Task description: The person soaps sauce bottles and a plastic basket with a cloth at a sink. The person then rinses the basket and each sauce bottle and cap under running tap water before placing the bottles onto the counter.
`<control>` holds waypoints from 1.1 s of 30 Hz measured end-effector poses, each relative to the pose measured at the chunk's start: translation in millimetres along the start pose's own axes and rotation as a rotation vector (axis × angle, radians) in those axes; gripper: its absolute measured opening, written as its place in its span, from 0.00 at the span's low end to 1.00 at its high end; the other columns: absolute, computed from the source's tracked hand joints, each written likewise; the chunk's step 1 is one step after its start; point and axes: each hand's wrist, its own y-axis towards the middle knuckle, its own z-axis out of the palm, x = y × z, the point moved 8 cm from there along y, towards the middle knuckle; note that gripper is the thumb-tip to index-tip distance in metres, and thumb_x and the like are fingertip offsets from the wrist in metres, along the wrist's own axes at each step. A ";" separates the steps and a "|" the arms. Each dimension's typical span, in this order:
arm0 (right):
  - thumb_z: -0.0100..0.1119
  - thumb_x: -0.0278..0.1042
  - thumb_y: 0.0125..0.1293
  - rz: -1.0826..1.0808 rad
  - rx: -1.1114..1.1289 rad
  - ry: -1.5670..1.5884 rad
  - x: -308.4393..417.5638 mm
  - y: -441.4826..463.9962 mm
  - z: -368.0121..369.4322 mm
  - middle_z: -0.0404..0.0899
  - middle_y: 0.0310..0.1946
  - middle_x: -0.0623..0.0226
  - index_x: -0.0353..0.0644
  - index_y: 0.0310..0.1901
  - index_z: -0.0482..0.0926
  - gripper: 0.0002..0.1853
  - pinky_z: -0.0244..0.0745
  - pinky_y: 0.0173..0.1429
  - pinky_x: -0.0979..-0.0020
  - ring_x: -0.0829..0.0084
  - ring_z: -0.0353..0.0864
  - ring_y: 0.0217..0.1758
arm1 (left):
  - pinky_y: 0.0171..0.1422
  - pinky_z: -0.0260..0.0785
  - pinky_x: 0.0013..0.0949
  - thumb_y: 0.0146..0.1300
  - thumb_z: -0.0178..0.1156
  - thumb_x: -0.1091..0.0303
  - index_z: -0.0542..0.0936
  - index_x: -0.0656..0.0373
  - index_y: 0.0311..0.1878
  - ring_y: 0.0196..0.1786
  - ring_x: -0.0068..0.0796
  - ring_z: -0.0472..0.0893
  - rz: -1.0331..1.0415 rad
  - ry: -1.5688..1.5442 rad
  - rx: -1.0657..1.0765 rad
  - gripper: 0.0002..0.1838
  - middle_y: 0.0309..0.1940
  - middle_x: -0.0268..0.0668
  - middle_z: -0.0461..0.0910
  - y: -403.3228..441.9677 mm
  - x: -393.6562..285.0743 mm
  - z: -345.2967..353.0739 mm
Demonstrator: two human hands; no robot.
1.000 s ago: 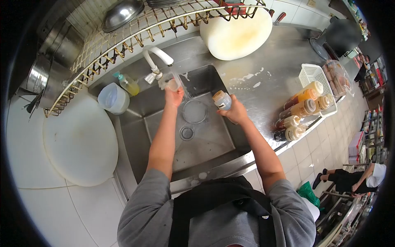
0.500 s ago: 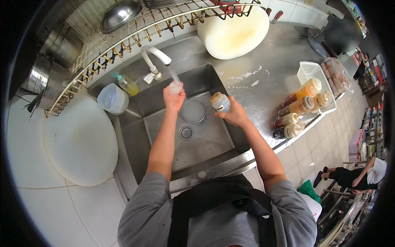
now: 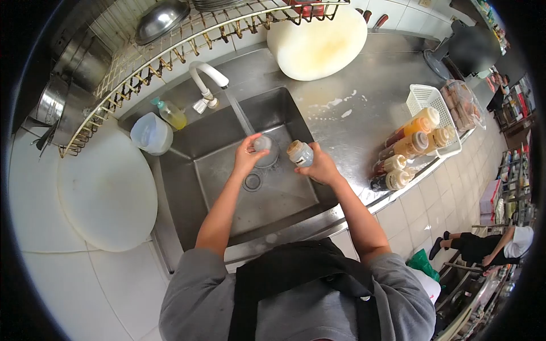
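in the right hand (image 3: 319, 165), the bottle (image 3: 304, 156) slants, mouth (image 3: 294, 147) leftward.

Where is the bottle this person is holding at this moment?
In the head view, just right of centre: the bottle is in the right hand, over the right side of the sink, across from the left hand.
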 end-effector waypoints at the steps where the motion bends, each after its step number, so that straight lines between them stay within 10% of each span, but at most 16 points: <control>1: 0.78 0.49 0.41 0.001 0.002 -0.001 1.8 -0.9 0.2 0.82 0.42 0.46 0.39 0.57 0.67 0.43 0.76 0.52 0.56 0.47 0.82 0.48 | 0.56 0.73 0.31 0.53 0.73 0.72 0.73 0.57 0.62 0.52 0.25 0.80 0.043 -0.119 0.052 0.32 0.53 0.36 0.80 -6.2 -20.2 14.6; 9: 0.77 0.47 0.42 -0.178 -0.108 -0.011 46.1 -16.3 -38.0 0.81 0.47 0.54 0.43 0.56 0.70 0.39 0.72 0.57 0.55 0.52 0.80 0.53 | 0.57 0.72 0.30 0.55 0.69 0.77 0.73 0.57 0.65 0.53 0.26 0.78 0.020 -0.354 0.197 0.32 0.55 0.35 0.78 -36.1 -118.1 61.9; 16: 0.76 0.48 0.45 -0.176 -0.077 -0.027 61.5 -33.0 -71.3 0.81 0.46 0.51 0.40 0.55 0.71 0.37 0.74 0.56 0.60 0.53 0.80 0.52 | 0.63 0.63 0.32 0.64 0.60 0.62 0.72 0.60 0.58 0.48 0.28 0.77 0.122 -0.491 0.342 0.21 0.47 0.34 0.74 -32.9 -175.0 104.8; 22: 0.73 0.51 0.50 -0.115 0.447 0.857 69.0 -45.6 -65.8 0.80 0.49 0.56 0.37 0.58 0.71 0.38 0.70 0.60 0.65 0.64 0.79 0.53 | 0.68 0.62 0.37 0.55 0.70 0.65 0.62 0.53 0.72 0.63 0.30 0.72 0.359 -0.439 0.332 0.41 0.58 0.38 0.74 -24.6 -236.4 110.0; 28: 0.73 0.48 0.49 -0.098 0.141 0.731 50.6 -27.8 -100.6 0.80 0.49 0.55 0.38 0.59 0.71 0.38 0.73 0.58 0.62 0.61 0.80 0.53 | 0.71 0.61 0.38 0.57 0.71 0.62 0.60 0.54 0.74 0.64 0.33 0.72 0.182 0.103 0.001 0.43 0.64 0.39 0.72 -8.4 -197.9 69.8; 30: 0.74 0.48 0.49 -0.005 -0.006 0.282 52.2 -29.0 -113.2 0.82 0.43 0.54 0.35 0.60 0.68 0.39 0.74 0.55 0.63 0.60 0.82 0.47 | 0.67 0.64 0.35 0.59 0.70 0.61 0.63 0.60 0.71 0.61 0.31 0.75 -0.145 -0.749 0.144 0.40 0.59 0.40 0.75 -21.6 -195.2 99.6; 33: 0.74 0.51 0.48 -0.281 -0.305 -0.047 80.4 -29.5 -118.4 0.82 0.39 0.50 0.33 0.59 0.68 0.42 0.76 0.52 0.58 0.55 0.83 0.44 | 0.61 0.69 0.35 0.60 0.69 0.59 0.74 0.64 0.57 0.54 0.30 0.79 -0.109 -0.509 -0.102 0.26 0.48 0.39 0.80 -22.6 -218.1 119.6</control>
